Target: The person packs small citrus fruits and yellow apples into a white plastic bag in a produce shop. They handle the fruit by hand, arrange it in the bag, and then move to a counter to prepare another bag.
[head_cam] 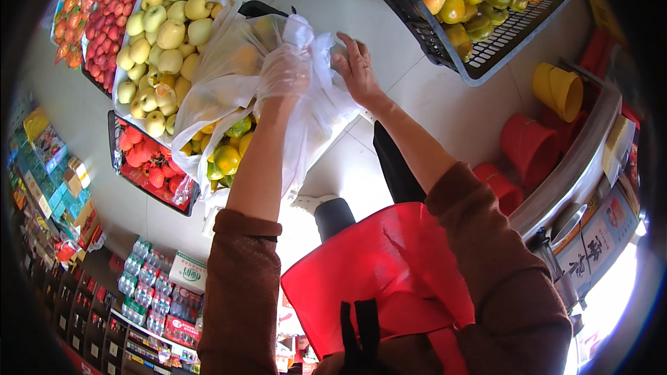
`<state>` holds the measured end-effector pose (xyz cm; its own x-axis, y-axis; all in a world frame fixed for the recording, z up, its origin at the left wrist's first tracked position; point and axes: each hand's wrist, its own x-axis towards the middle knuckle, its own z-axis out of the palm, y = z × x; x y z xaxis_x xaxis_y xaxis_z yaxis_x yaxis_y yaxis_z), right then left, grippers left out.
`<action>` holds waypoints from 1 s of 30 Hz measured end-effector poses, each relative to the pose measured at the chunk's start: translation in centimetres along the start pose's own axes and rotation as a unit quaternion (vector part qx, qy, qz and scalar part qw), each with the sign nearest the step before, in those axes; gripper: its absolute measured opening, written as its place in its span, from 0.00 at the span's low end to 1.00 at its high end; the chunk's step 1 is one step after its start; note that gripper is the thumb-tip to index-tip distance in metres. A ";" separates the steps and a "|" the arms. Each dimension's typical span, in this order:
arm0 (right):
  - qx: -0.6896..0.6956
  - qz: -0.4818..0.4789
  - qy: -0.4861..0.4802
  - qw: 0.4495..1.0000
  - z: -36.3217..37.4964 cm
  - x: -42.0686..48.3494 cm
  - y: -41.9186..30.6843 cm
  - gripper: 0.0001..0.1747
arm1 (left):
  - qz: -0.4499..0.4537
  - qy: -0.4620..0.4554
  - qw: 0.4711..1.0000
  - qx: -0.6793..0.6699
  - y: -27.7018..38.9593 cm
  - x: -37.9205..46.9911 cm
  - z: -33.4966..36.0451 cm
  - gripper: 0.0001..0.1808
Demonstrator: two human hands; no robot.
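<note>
A thin translucent plastic bag (pixel 328 99) is spread before me, with a bunched, knot-like part at its far end. My left hand (pixel 285 74) reaches inside it and shows blurred through the film; its fingers cannot be made out clearly. To the right of the bunched plastic, my right hand (pixel 359 70) has its fingers apart and nothing visible in it. Whether its fingertips touch the bag is unclear. Beneath the bag and my left forearm lie green and orange citrus fruits (pixel 227 159), partly covered by plastic. Beside them, yellow-green apples or pears (pixel 171 35) fill a lined crate.
Small red fruits (pixel 110 21) and red net-wrapped fruits (pixel 151 159) sit in neighbouring crates. A black plastic basket (pixel 479 70) of orange-green fruit stands at upper right. Red buckets (pixel 529 146) and a metal-edged counter (pixel 568 166) are at right. Packs of bottles (pixel 148 281) are stacked at lower left.
</note>
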<state>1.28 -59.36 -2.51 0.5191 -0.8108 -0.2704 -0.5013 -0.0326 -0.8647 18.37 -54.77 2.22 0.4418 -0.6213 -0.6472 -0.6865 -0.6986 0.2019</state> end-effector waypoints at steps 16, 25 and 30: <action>-0.338 -0.096 -0.226 0.908 -0.4 5.1 -3.2 0.18 | 0.068 0.203 0.972 -0.097 2.8 -4.2 1.3 0.12; -0.020 0.143 -0.242 0.960 -0.4 8.6 -0.6 0.19 | 0.240 0.106 0.943 0.202 1.9 1.8 -0.2 0.18; 0.124 0.239 -0.292 0.918 -1.3 7.1 0.7 0.20 | 0.214 0.006 0.950 0.228 3.7 2.6 -0.9 0.17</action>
<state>3.71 -65.87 -4.48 0.5991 -0.2439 -0.7626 -0.6331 0.4388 -0.6377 17.52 -59.25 1.96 0.0701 -0.8200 -0.5681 -0.9823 -0.1560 0.1039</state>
